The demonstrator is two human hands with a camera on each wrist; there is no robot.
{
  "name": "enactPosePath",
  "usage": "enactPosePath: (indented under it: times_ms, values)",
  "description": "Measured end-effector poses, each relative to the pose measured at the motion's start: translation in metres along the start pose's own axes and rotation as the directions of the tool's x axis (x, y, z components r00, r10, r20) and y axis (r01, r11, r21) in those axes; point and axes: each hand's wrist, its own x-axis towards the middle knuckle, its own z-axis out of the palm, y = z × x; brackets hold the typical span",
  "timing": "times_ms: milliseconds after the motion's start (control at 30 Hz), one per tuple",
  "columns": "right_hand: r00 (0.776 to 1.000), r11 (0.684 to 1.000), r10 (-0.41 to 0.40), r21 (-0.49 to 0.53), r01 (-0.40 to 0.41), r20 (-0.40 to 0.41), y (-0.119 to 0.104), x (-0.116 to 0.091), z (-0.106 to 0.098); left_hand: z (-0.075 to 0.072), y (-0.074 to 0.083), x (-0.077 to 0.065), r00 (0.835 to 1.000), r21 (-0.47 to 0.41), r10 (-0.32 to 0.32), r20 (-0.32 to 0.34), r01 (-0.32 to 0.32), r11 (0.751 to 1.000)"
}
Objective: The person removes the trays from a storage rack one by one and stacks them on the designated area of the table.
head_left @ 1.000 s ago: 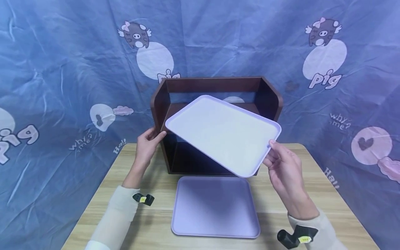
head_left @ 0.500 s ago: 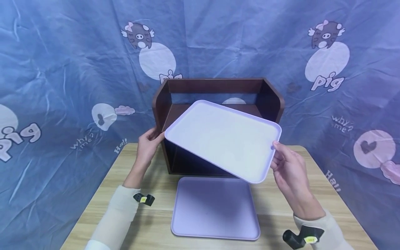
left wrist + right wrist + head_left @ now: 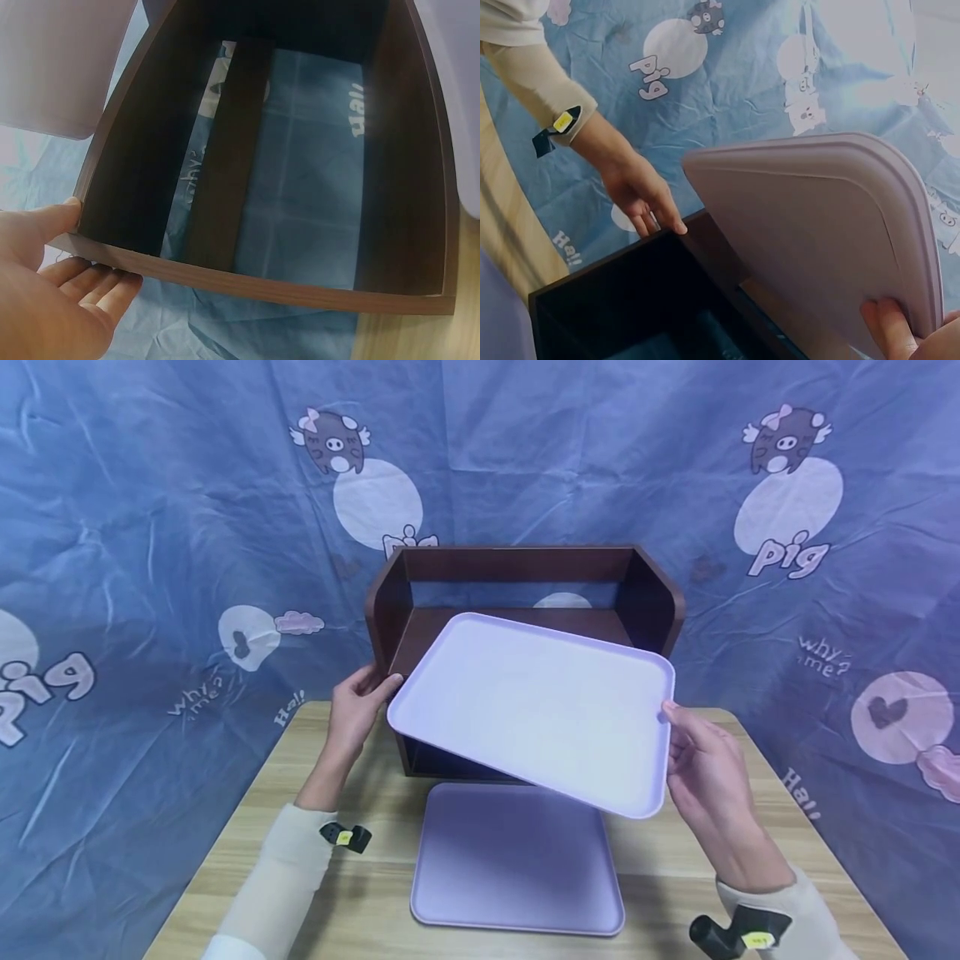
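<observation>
My left hand (image 3: pixel 356 708) holds the left side panel of a dark brown wooden shelf (image 3: pixel 517 562). In the left wrist view its thumb lies at the inner edge and the fingers (image 3: pixel 105 285) curl round the outside. A pale lilac tray (image 3: pixel 532 714) is in the air before the shelf, its right rim pinched by my right hand (image 3: pixel 708 768). The tray slopes down to the right and covers part of the shelf's openings. From the right wrist view, the right fingers (image 3: pixel 889 322) press against its underside. A second lilac tray (image 3: pixel 517 860) lies flat on the table.
The shelf stands at the back of a light wooden table (image 3: pixel 675 860), behind the flat tray. A blue cloth (image 3: pixel 525 460) with pig prints hangs close behind and on both sides.
The raised tray has come down a little and turned so its long edges lie closer to level. My right hand has shifted slightly right and down with it. The left hand stays on the shelf.
</observation>
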Motion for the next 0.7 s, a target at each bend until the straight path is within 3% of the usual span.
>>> enactPosePath:
  times_ms: [400,700]
  values:
    - [0.998,0.997,0.05,-0.052,-0.052,-0.026,0.0,-0.005,-0.014,0.001,-0.001,0.001,1.0,-0.025,0.011,0.023,-0.011,1.0]
    - [0.998,0.995,0.063,-0.078,-0.061,0.026,0.005,-0.008,-0.025,-0.001,0.0,0.0,1.0,-0.011,0.012,0.012,-0.012,1.0]
